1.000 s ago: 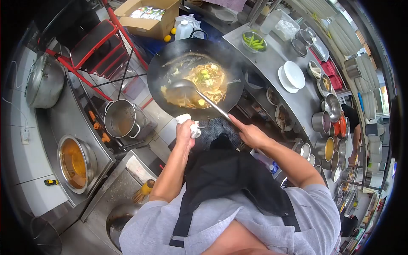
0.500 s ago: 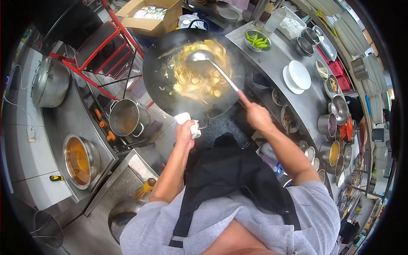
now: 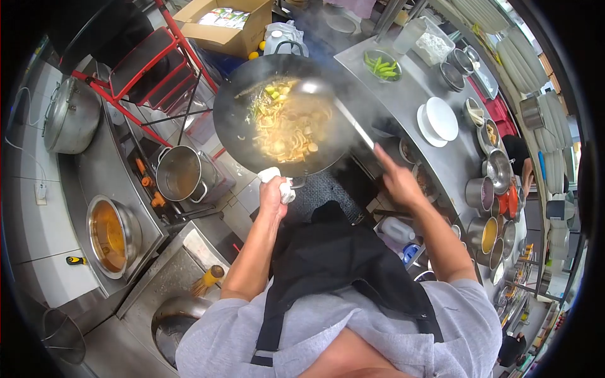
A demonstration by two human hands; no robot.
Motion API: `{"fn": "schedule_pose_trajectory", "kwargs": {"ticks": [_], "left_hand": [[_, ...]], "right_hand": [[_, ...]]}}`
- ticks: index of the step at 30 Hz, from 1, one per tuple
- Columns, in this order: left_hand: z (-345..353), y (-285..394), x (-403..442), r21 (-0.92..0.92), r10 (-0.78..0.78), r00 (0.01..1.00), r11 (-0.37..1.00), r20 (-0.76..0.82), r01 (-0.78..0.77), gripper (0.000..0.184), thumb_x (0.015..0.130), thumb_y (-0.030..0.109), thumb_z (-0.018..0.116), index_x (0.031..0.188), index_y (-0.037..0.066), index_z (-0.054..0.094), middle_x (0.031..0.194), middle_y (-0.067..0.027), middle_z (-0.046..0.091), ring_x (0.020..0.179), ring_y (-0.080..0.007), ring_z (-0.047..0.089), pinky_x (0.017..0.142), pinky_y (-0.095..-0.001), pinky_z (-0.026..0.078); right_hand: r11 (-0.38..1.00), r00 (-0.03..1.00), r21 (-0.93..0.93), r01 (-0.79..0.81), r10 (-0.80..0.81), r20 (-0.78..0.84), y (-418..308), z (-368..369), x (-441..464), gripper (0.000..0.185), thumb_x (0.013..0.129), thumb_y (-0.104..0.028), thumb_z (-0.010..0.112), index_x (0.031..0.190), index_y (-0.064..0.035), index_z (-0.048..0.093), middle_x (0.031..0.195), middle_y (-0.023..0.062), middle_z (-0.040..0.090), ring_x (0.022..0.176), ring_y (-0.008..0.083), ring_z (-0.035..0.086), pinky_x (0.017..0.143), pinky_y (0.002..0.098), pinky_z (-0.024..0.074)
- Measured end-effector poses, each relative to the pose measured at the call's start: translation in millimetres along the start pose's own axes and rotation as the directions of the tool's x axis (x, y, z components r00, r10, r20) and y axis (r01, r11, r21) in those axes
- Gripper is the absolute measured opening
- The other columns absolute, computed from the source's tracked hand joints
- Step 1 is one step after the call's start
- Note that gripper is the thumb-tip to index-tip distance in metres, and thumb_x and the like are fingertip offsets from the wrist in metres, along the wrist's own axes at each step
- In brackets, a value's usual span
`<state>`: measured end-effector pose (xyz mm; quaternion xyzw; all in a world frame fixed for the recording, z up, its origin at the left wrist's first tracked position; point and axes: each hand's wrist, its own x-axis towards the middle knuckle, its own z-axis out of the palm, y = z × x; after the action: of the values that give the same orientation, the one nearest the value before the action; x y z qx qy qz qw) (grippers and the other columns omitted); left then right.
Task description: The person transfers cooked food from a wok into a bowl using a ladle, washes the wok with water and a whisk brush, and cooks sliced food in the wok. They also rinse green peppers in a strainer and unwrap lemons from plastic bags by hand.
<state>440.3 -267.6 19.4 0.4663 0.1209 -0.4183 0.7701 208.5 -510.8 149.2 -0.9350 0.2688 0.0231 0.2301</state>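
Observation:
A large dark wok [image 3: 234,135] holds steaming noodles with pale slices [image 3: 283,135]; yellow-green chunks [image 3: 276,92] lie near its far side. My left hand [image 3: 272,196] is closed around a folded white cloth [image 3: 287,191] at the wok's near rim, where the handle is mostly covered. In my right hand [image 3: 402,184] is the long handle of a metal ladle [image 3: 354,121]. The ladle's bowl is over the upper right of the food, blurred by steam and motion.
Plates [image 3: 440,120] and a bowl of green chilies [image 3: 381,65] stand on the right steel counter [image 3: 403,94]. To the left are a steel pot [image 3: 179,173], a basin of orange liquid [image 3: 113,236] and a red folding step stool [image 3: 148,69]. A cardboard box [image 3: 220,25] sits behind.
The ladle and my right hand have shifted right and slightly down. Food in the wok has spread, exposing yellow-green chunks. Steam has thickened on the right, and the wok sits slightly lower.

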Motion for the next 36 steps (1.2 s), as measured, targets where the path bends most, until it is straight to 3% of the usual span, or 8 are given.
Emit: {"fn": "schedule_pose_trajectory", "kwargs": {"ticks": [4, 14, 16, 22, 28, 30, 34, 36], "left_hand": [[8, -6, -11, 0.0, 0.043, 0.999, 0.999, 0.024, -0.043, 0.008, 0.078, 0.003, 0.058, 0.086, 0.003, 0.056, 0.073, -0.0083, 0.061, 0.063, -0.0197, 0.062, 0.055, -0.0334, 0.05], [-7, -28, -12, -0.075, -0.012, 0.999, 0.997, 0.041, 0.015, 0.011, 0.078, 0.003, 0.057, 0.089, 0.005, 0.055, 0.076, -0.0093, 0.062, 0.064, -0.0208, 0.064, 0.053, -0.0337, 0.05], [-11, -27, -19, -0.068, -0.012, 1.0, 0.998, 0.029, 0.014, 0.011, 0.078, 0.003, 0.057, 0.089, 0.005, 0.055, 0.075, -0.0089, 0.061, 0.064, -0.0207, 0.064, 0.053, -0.0336, 0.05], [-12, -19, -32, -0.048, 0.067, 0.998, 0.997, -0.002, -0.067, 0.013, 0.077, 0.002, 0.058, 0.089, 0.005, 0.055, 0.075, -0.0071, 0.06, 0.063, -0.0193, 0.062, 0.054, -0.0327, 0.049], [-2, -27, -10, -0.041, 0.188, 0.979, 0.981, -0.075, -0.191, 0.013, 0.074, -0.002, 0.057, 0.08, 0.009, 0.053, 0.07, -0.002, 0.054, 0.058, -0.0152, 0.058, 0.051, -0.0306, 0.045], [-8, -31, 2, -0.025, 0.187, 0.982, 0.982, -0.033, -0.187, 0.014, 0.073, -0.003, 0.057, 0.077, 0.01, 0.052, 0.068, -0.0007, 0.051, 0.054, -0.0143, 0.055, 0.049, -0.0304, 0.043], [-24, -42, -3, -0.017, 0.107, 0.983, 0.994, -0.152, -0.111, 0.014, 0.073, -0.003, 0.056, 0.074, 0.01, 0.051, 0.067, -0.0009, 0.051, 0.054, -0.0143, 0.054, 0.047, -0.0311, 0.042], [-34, -43, -11, -0.055, 0.086, 0.979, 0.994, -0.186, -0.098, 0.012, 0.074, -0.002, 0.057, 0.075, 0.01, 0.052, 0.067, -0.0016, 0.052, 0.054, -0.0148, 0.055, 0.047, -0.0315, 0.042]], "right_hand": [[0.963, 0.963, -0.014, -0.27, 0.27, -0.007, -24, 7, 69, 0.086, 0.084, -0.005, 0.047, 0.157, -0.0267, 0.008, 0.093, 0.0368, 0.063, 0.087, 0.0503, 0.064, 0.082, 0.0559, 0.0485], [0.995, 0.917, 0.068, -0.075, 0.042, 0.397, -59, 46, 7, 0.084, 0.085, -0.008, 0.05, 0.156, -0.0323, 0.012, 0.09, 0.0344, 0.063, 0.084, 0.0463, 0.065, 0.08, 0.0548, 0.049], [0.992, 0.94, 0.073, 0.104, -0.122, 0.318, -43, 31, 1, 0.084, 0.085, -0.008, 0.051, 0.156, -0.0344, 0.014, 0.088, 0.0327, 0.064, 0.082, 0.0457, 0.065, 0.077, 0.055, 0.0494], [0.958, 0.979, -0.238, -0.162, 0.187, 0.087, -33, -23, 55, 0.082, 0.087, -0.008, 0.051, 0.156, -0.0276, 0.012, 0.092, 0.0322, 0.066, 0.083, 0.0484, 0.065, 0.077, 0.0561, 0.0496], [0.964, 0.897, 0.131, -0.23, 0.158, 0.412, -47, 59, 42, 0.085, 0.088, -0.004, 0.051, 0.158, -0.0248, 0.007, 0.078, 0.024, 0.064, 0.063, 0.0337, 0.064, 0.059, 0.0455, 0.0531], [0.677, 0.744, 0.474, -0.563, 0.165, 0.648, -107, 48, 23, 0.084, 0.091, -0.004, 0.052, 0.158, -0.0304, 0.008, 0.069, 0.0066, 0.052, 0.05, 0.0156, 0.049, 0.046, 0.0306, 0.046], [0.293, 0.556, 0.556, -0.778, -0.093, 0.826, -91, 73, 26, 0.078, 0.095, -0.002, 0.048, 0.157, -0.0342, 0.014, 0.069, -0.0011, 0.04, 0.047, 0.0054, 0.035, 0.041, 0.0215, 0.0365], [-0.147, 0.489, 0.468, -0.872, -0.332, 0.806, -96, 84, 29, 0.07, 0.098, -0.002, 0.046, 0.155, -0.0346, 0.02, 0.071, -0.0009, 0.038, 0.047, 0.0034, 0.033, 0.041, 0.0194, 0.0342]]}}
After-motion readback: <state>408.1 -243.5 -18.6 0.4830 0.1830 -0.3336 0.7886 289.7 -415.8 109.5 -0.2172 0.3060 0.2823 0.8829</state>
